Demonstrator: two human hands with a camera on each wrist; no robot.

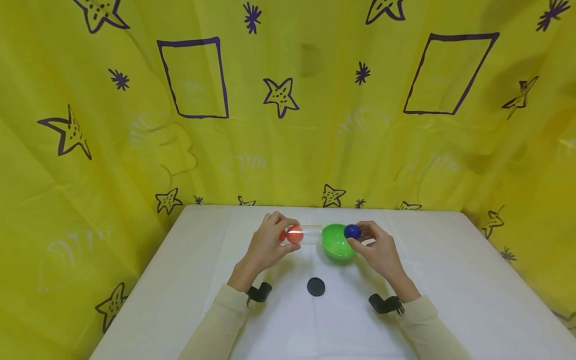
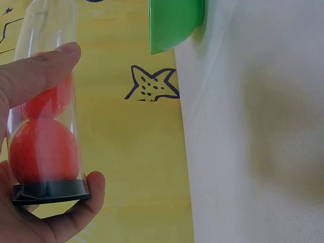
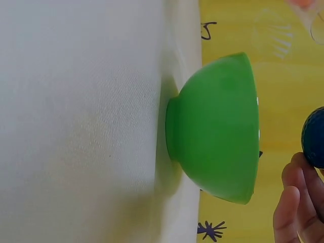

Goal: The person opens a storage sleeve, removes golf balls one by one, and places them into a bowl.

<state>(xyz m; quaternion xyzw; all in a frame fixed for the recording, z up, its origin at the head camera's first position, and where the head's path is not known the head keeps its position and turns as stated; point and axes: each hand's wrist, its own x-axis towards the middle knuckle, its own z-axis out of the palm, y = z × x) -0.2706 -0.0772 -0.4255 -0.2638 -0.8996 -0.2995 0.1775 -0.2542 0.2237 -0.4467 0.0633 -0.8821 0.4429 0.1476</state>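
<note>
My left hand [image 1: 268,242] grips a clear plastic tube [image 2: 48,30] lying sideways above the table. Inside it sit two orange-red balls [image 2: 44,151], one against the black end cap [image 2: 50,191]; the thumb lies across the tube's side and a finger curls under the cap. The tube's other end points right, toward a green bowl [image 1: 338,245] standing upright on the table. Over the bowl's right rim, my right hand [image 1: 377,248] pinches a dark blue dimpled ball [image 1: 352,231] between thumb and fingers. Only part of that ball [image 3: 315,136] shows in the right wrist view.
A black round disc [image 1: 316,286] lies on the white-covered table [image 1: 279,320], nearer to me than the bowl. Behind the table's far edge hangs a yellow curtain [image 1: 315,140] with drawn stars and frames. Dark wrist mounts [image 1: 260,292] sit on both forearms.
</note>
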